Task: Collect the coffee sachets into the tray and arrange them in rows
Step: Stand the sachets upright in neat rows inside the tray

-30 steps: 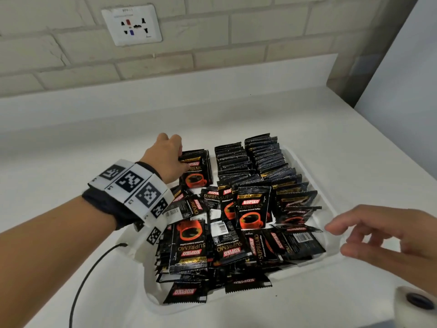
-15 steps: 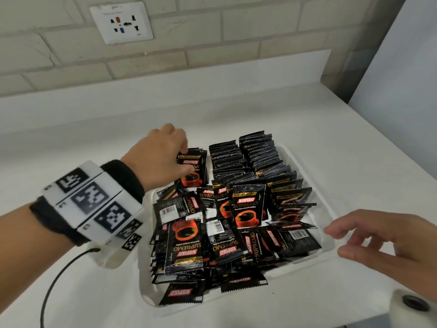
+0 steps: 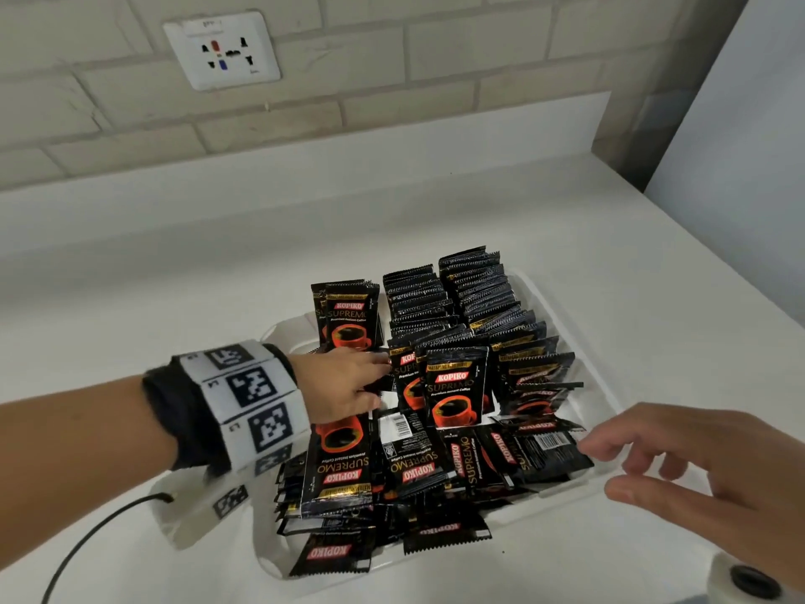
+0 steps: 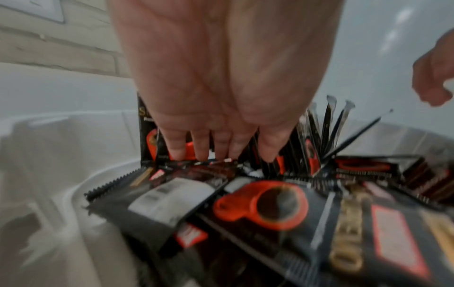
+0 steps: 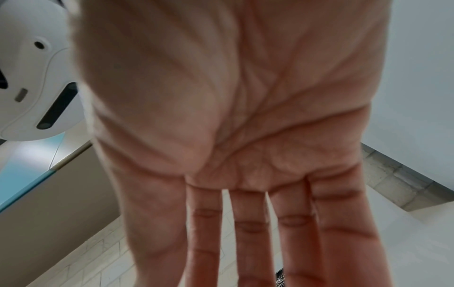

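Note:
A white tray point(image 3: 603, 385) holds black Kopiko coffee sachets. Two long rows point(image 3: 472, 294) stand upright at the back right, and a short row point(image 3: 348, 318) stands at the back left. Several loose sachets point(image 3: 339, 466) lie flat in a pile at the front. My left hand point(image 3: 348, 381) reaches down between the short row and the pile. Its straight fingers point(image 4: 201, 149) touch the edges of flat sachets, with nothing plainly gripped. My right hand point(image 3: 662, 464) hovers over the tray's front right corner, fingers point(image 5: 245, 223) spread and holding nothing.
The tray sits on a white counter point(image 3: 174, 276) with a brick wall and a socket point(image 3: 222, 50) behind. A grey wall point(image 3: 740, 146) borders the right side. A black cable point(image 3: 87, 542) trails from my left wrist band. A white wrist device point(image 3: 736, 581) shows at bottom right.
My left hand has left the short back-left row and moved towards me, down onto the loose sachets in the middle. The right hand has stayed hovering by the tray's right corner.

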